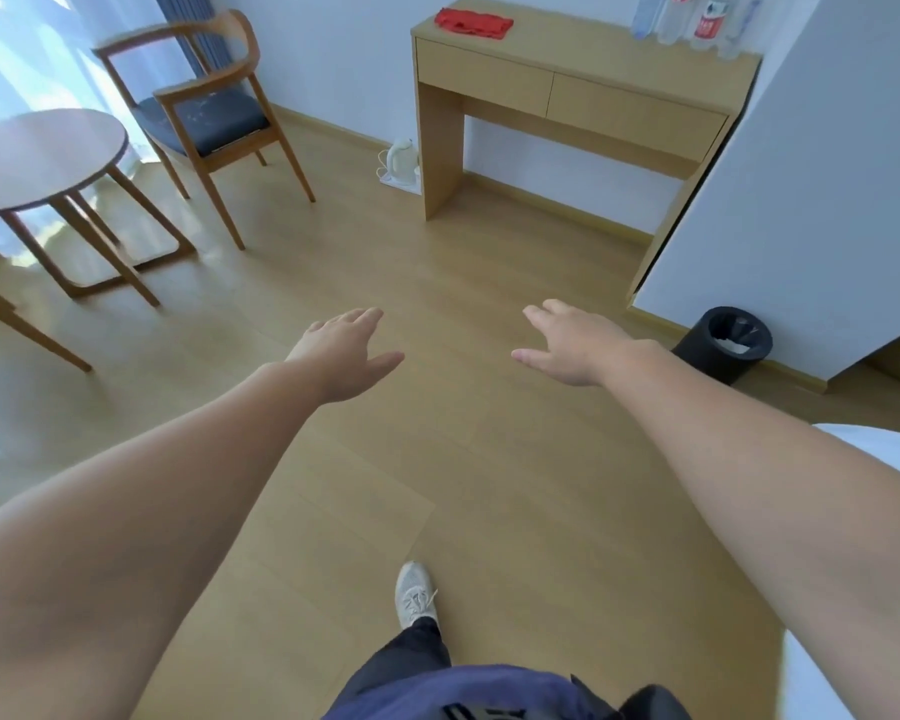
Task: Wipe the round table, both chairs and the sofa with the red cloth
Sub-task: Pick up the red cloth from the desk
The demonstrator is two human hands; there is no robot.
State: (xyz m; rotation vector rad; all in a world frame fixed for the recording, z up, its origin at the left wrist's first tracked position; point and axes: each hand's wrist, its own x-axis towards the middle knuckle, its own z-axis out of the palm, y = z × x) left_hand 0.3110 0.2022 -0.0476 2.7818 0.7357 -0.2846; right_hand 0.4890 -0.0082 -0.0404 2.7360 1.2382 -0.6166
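Observation:
The red cloth (473, 23) lies crumpled on the left end of a light wooden desk (635, 103) against the far wall. A round wooden table (37, 158) stands at the left, with a wooden armchair with a dark blue seat (204, 114) behind it. The leg of a second chair (17, 319) shows at the left edge. No sofa is in view. My left hand (341, 353) and my right hand (575, 343) are stretched out over the floor, palms down, fingers apart, holding nothing, well short of the desk.
Several plastic bottles (697, 18) stand on the desk's right end. A white kettle (402, 158) sits on the floor by the desk's left leg. A black bin (726, 345) stands by a white wall corner at the right. A white bed edge (894, 449) shows at the right.

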